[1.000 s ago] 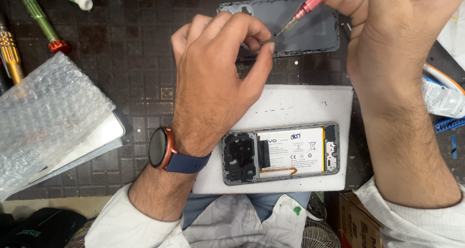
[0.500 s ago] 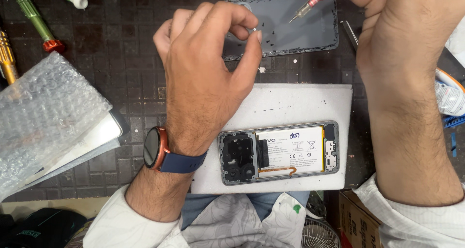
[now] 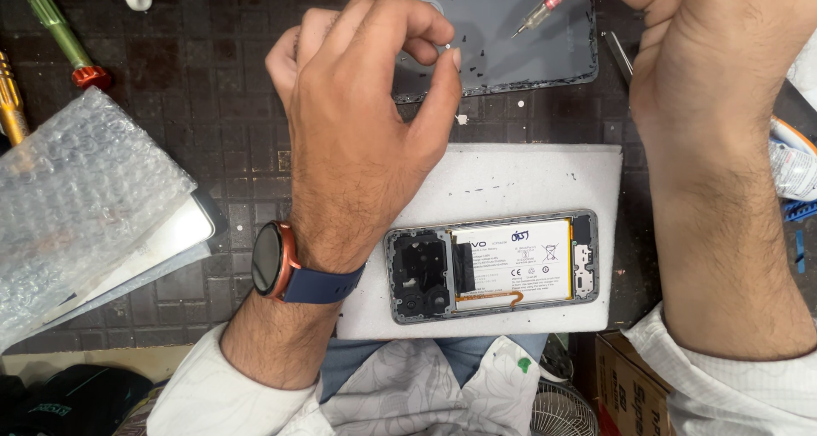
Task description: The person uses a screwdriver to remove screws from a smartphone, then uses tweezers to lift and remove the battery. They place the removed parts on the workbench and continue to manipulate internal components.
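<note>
Head cam, looking straight down: my left hand (image 3: 357,138) hovers over the dark gridded tabletop (image 3: 196,87), thumb and forefinger curled toward each other in a pinch right above the near edge of the phone's removed back cover (image 3: 511,53). Fingertips look almost closed, but I honestly can't tell if there's anything tiny between them. There's a smartwatch (image 3: 277,262) with a navy strap on that wrist.

My right hand (image 3: 706,70) is up in the top right corner, grip closed around a pink-handled precision screwdriver (image 3: 553,2), its tip pointing down at the back cover, close over its surface.

Opened phone (image 3: 494,266) sits lower down on a white foam pad (image 3: 502,172), well apart from both hands, camera end to the left, white battery (image 3: 515,262) showing in the middle with an orange flex strip along its bottom edge.

Off to the left: a bundle of bubble wrap (image 3: 77,206) lying over some flat white thing, plus green-handled screwdrivers (image 3: 51,28) near the top left corner. A small white speck (image 3: 461,119) lies on the tabletop between cover and foam.
</note>
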